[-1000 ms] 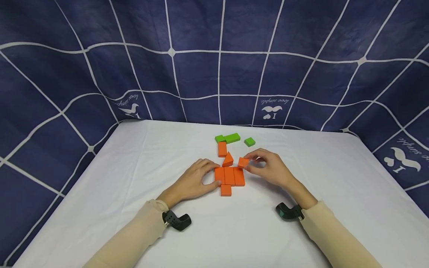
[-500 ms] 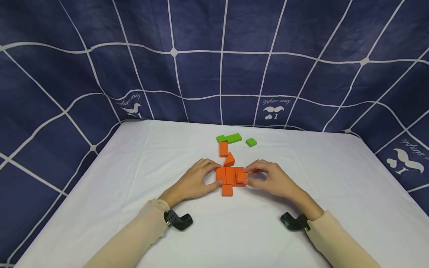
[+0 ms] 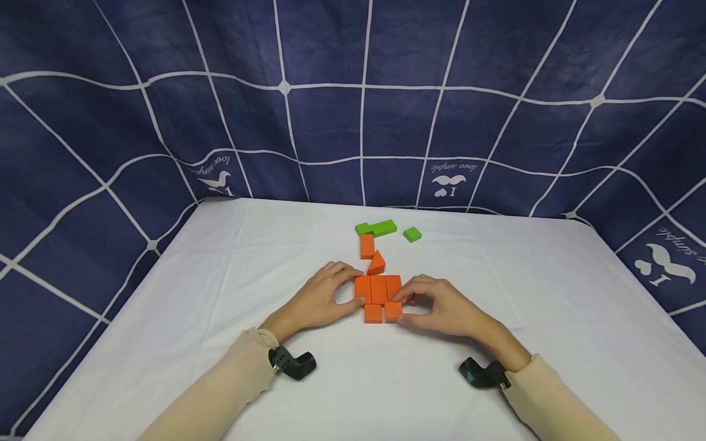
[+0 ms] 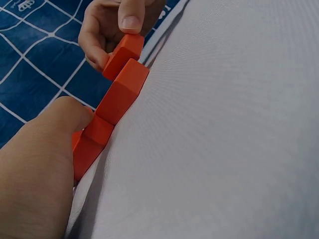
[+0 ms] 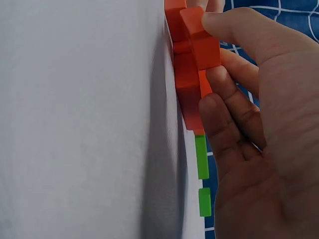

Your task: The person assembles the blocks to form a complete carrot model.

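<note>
Three orange rectangular blocks (image 3: 378, 290) lie side by side in a row. My left hand (image 3: 317, 297) holds the leftmost one (image 3: 361, 290), thumb at its near corner and fingertips at its far corner. One orange square block (image 3: 372, 314) sits against the near side of the row. To its right, my right hand (image 3: 444, 309) pinches a second orange square block (image 3: 393, 311) between thumb and fingers, at the row's near right corner. In the right wrist view this pinched block (image 5: 202, 42) stands tilted, off the white cloth.
Beyond the row lie an orange triangular block (image 3: 377, 263) and an orange upright-lying rectangle (image 3: 366, 246). Farther back are green blocks (image 3: 383, 228) and a lone green one (image 3: 412, 234). White cloth (image 3: 265, 245) covers the table; a blue checked curtain (image 3: 325, 122) rises behind.
My right hand has brought the orange square block from beyond the row, over its right end, to the near side beside the other square. My left hand has stayed in place.
</note>
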The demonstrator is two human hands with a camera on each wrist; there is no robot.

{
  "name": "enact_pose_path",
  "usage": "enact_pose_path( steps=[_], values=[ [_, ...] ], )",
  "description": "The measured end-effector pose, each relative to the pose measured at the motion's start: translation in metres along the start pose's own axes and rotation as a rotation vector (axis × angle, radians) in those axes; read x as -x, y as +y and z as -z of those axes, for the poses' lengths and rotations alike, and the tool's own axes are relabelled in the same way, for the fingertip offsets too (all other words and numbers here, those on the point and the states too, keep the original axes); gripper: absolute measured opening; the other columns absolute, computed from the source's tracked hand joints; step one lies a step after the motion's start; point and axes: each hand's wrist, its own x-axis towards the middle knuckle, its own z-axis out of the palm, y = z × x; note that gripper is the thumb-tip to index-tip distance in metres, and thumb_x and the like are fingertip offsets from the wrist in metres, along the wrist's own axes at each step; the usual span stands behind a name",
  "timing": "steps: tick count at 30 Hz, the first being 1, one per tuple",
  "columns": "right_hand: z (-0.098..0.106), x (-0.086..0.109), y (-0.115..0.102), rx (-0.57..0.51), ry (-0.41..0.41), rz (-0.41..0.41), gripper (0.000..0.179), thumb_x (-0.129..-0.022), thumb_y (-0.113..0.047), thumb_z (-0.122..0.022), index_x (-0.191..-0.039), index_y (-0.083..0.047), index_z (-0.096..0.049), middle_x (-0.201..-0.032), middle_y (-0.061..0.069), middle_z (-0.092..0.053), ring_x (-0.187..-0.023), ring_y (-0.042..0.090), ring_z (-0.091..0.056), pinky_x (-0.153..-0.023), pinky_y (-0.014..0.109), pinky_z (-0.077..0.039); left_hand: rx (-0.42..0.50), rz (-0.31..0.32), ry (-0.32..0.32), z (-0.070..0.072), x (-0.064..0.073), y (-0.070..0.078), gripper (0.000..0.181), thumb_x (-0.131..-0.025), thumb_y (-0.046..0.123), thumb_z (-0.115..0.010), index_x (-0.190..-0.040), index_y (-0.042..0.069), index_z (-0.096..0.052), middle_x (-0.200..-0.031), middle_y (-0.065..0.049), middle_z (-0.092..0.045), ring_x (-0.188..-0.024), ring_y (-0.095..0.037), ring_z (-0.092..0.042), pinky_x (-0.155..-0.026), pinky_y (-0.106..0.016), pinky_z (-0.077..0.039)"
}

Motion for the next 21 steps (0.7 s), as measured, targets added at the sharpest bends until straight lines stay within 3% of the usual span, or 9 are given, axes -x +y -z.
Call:
enact_pose_path(
  steps=[7, 21],
  values=[
    [-0.0038, -0.0007, 0.0007, 0.045, -0.003, 0.044, 0.03, -0.083, -0.02, -0.087, -0.109, -0.026, -0.076, -0.102, -0.016, -0.069, -0.096, 0.007, -0.063, -0.087, 0.027, -0.055, 0.002, -0.004, 0.002, -0.0003, -0.0002, 0.0004, 0.053, -0.093, 0.044, -0.071, -0.137, 0.014, -0.064, -0.131, -0.001, -0.062, -0.123, -0.019, -0.053, -0.112, -0.043, -0.044],
    [-0.0049, -0.0029, -0.0011, 0.118, -0.023, 0.049, 0.029, -0.083, -0.022, -0.088, -0.109, -0.028, -0.075, -0.106, -0.019, -0.068, -0.102, 0.003, -0.06, -0.092, 0.029, -0.055, 0.005, 0.002, -0.003, 0.0003, 0.0005, 0.0, 0.054, -0.093, 0.044, -0.071, -0.138, 0.014, -0.064, -0.132, -0.001, -0.061, -0.124, -0.019, -0.053, -0.113, -0.044, -0.043]
  ],
)
